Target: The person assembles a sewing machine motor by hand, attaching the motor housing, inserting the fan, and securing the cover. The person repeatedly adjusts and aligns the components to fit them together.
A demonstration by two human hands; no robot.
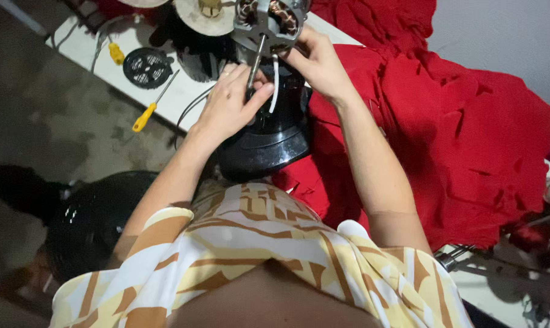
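- The person stood over a white table (pixel 184 91) and worked on a small electric motor (pixel 269 21), a grey metal frame with copper windings, held up near the top edge of the view.
- The left hand (pixel 229 103) was curled closed around the motor's steel shaft (pixel 255 61), thumb pressed against the fingers just below the frame.
- The right hand (pixel 317 61) gripped the side of the motor frame, fingers wrapped partly behind it; how tightly they closed could not be told, since the fingertips were hidden.
- A white wire (pixel 275 85) hung from the motor between the two hands, over a black plastic housing (pixel 269 140) that sat on the table directly beneath.
- A yellow-handled screwdriver (pixel 150 109) lay on the table to the left, near a round black vent cover (pixel 146 67), both well apart from the hands.
- A heap of red cloth (pixel 457 133) covered the table to the right, touching the housing.
- Judged from this hold, the motor could slip if the left hand's grip on the smooth shaft loosened, dropping onto the housing below.
- The dangling wire looked liable to snag or be pinched between motor and housing, which might strain its joint.
- The cloth lay close enough to catch on the frame.
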